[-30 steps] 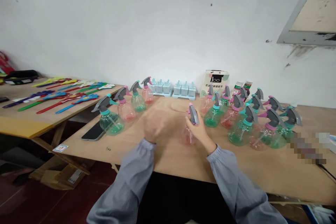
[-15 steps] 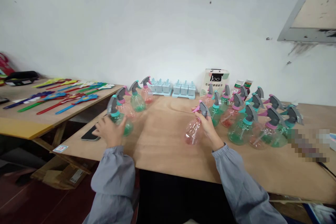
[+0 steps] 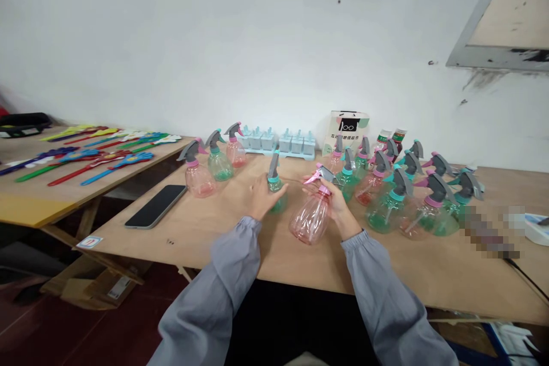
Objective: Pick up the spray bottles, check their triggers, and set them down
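My left hand (image 3: 262,197) is wrapped round a green spray bottle (image 3: 278,203) with a grey and teal head, near the middle of the table. A pink spray bottle (image 3: 309,218) is gripped at its neck by my right hand (image 3: 337,200), tilted with its pink trigger to the left. To the left stand a pink spray bottle (image 3: 200,180), a green one (image 3: 220,164) and another pink one (image 3: 235,151). Right of my right hand is a close group of several more pink and green spray bottles (image 3: 388,214).
Pale blue ice-pop moulds (image 3: 297,144) and a printed box (image 3: 345,130) stand along the wall. A phone (image 3: 155,206) lies on the table's left part. Colourful hand-shaped sticks (image 3: 98,167) cover the left table. A cable (image 3: 529,281) crosses the right side.
My left hand has carried the green spray bottle rightward from the left group to beside the pink one. The phone is now uncovered. My right hand still holds the pink spray bottle, now tilted more.
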A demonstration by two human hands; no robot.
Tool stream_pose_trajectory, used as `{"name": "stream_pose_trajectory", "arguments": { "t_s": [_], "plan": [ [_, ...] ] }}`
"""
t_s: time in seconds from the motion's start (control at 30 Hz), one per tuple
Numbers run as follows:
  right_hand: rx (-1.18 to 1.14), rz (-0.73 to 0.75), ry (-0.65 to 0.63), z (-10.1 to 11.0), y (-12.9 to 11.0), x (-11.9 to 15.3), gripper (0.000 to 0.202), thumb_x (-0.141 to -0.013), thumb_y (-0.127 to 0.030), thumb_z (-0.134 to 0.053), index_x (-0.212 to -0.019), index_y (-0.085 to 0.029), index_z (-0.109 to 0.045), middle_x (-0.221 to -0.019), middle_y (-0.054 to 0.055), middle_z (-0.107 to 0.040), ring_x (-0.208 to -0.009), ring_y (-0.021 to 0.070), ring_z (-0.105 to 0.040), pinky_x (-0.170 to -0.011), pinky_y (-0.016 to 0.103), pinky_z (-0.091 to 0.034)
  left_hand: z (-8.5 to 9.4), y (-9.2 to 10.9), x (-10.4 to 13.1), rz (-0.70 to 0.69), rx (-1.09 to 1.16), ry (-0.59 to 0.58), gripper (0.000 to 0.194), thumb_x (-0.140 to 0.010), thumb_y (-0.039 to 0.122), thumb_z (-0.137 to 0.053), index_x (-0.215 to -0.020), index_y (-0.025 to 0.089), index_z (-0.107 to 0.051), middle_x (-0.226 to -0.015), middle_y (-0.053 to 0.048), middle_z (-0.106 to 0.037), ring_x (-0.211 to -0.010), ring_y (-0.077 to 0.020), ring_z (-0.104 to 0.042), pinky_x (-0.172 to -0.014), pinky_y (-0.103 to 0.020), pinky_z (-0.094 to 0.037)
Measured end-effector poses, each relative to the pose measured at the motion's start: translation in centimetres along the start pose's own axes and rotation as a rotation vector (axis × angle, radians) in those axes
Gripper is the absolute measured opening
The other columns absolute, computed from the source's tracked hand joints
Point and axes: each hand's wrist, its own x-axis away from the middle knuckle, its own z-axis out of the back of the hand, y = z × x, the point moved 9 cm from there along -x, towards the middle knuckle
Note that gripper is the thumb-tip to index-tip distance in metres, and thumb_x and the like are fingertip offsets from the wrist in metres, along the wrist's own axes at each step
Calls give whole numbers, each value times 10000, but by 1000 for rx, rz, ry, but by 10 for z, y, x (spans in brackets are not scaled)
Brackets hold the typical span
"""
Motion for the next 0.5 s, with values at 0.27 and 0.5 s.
{"name": "stream_pose_trajectory", "arguments": {
  "t_s": [0.27, 0.5],
  "plan": [
    [8, -27, -33, -4, 11, -2, 374, -708, -430, -739, -1010, -216, -684, -976, 81, -802, -1006, 281, -760, -882, 413, -618, -7, -18, 11, -16, -80, 34, 553, -756, 480, -766, -1202, 228, -558, -1169, -125, -669, -1209, -347, -597, -1085, -542, -378],
    [52, -38, 34, -4, 10, -3, 302, -692, -390, -732, -948, -232, -708, -944, 45, -802, -907, 236, -767, -746, 321, -614, -11, -17, 11, -27, -41, -22, 565, -774, 484, -747, -1230, 218, -546, -1192, -123, -665, -1221, -332, -594, -1096, -511, -378]
  ]
}}
